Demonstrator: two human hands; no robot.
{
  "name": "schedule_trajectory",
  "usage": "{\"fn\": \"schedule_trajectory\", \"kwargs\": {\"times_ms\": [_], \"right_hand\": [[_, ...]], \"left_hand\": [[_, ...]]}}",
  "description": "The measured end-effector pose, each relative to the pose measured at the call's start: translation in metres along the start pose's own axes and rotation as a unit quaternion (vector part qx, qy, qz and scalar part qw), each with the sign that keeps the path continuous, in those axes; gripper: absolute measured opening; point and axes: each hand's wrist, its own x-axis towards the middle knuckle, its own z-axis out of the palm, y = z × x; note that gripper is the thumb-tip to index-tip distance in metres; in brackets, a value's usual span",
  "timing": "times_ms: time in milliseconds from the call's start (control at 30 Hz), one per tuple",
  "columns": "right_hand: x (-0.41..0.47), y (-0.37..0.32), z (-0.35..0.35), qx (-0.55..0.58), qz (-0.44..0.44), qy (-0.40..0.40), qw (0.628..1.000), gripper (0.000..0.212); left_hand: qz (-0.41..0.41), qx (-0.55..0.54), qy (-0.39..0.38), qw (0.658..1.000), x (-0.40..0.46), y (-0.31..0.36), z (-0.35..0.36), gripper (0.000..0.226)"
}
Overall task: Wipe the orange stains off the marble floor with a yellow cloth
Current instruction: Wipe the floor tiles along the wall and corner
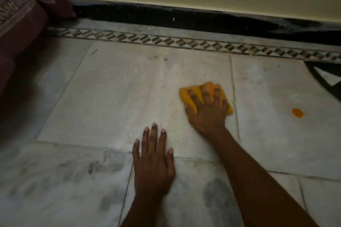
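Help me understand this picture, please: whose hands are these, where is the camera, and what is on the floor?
There is no machine here: a person wears a camera on the head, looking down at their own bare hands. The right hand presses a yellow cloth flat against the marble floor. The left hand rests open on the floor, holding nothing. One orange stain lies to the right of the cloth, apart from it. A dark skirting and patterned border run along the wall; maroon fabric sits at the far left.

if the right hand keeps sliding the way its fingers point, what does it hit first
Bare marble floor lies ahead of the right hand and its yellow cloth; the first thing in line looks like the patterned border strip, then the black skirting. The orange stain sits off to its right, out of that line.
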Motion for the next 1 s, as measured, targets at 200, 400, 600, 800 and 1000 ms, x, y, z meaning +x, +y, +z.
{"fn": "schedule_trajectory", "kwargs": {"times_ms": [200,400,600,800,1000], "right_hand": [[-0.108,0.052,-0.031,-0.024,0.013,0.009,1.0,0.065],[0.015,0.015,-0.011,0.001,0.101,-0.026,0.995,0.065],[-0.024,0.006,-0.022,-0.043,-0.122,-0.078,0.988,0.064],[-0.02,0.069,-0.033,-0.031,0.156,-0.091,0.983,0.067],[0.053,-0.012,-0.011,0.032,0.066,-0.113,0.991,0.065]], "left_hand": [[0.004,-0.016,-0.009,1.0,0.002,-0.003,-0.003,0.064],[0.005,-0.024,-0.019,1.0,0.001,-0.003,0.0,0.064],[0.004,-0.03,-0.019,0.999,0.003,-0.001,-0.007,0.062],[-0.003,-0.029,-0.02,0.999,0.003,-0.001,-0.004,0.062],[0.018,-0.031,-0.001,0.999,0.002,-0.004,-0.002,0.059]]}}
